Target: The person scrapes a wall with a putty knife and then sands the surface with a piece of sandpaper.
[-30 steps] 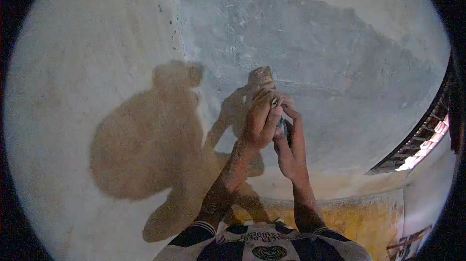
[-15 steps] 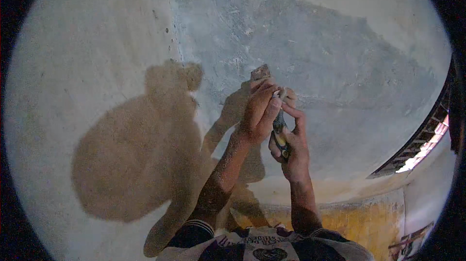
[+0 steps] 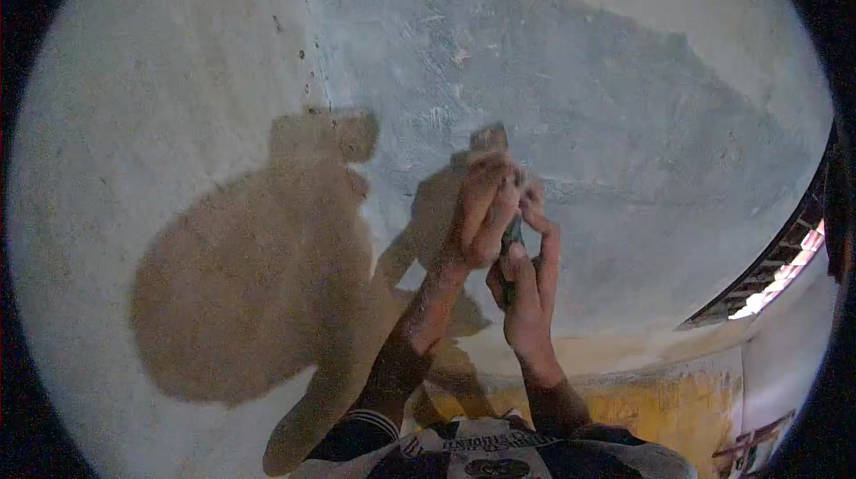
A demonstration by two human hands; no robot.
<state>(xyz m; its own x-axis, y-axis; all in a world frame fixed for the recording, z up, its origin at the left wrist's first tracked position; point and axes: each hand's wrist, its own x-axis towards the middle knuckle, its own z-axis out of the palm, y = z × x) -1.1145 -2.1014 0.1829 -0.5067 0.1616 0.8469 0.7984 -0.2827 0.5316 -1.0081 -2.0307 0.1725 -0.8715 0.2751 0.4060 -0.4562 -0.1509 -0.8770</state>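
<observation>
Near the middle of the view, my left hand is closed around the upper part of a small flat piece or blade, brownish grey, that sticks up above the fingers. My right hand is wrapped round a dark handled tool just below and to the right. Both hands meet at the tool's top end, where a pale bit shows between the fingertips. Blur hides whether the blade and the handle are one object. Behind them is a grey-blue patch on the wall.
A pale wall with cracks and small holes fills the left side, under a large shadow of head and arms. Yellowish wall shows at the lower right, beside a slatted opening. My striped shirt is at the bottom.
The blade's top has shifted slightly right. My right hand has turned around the handle, covering its yellow part, and my left hand has moved a little down and right.
</observation>
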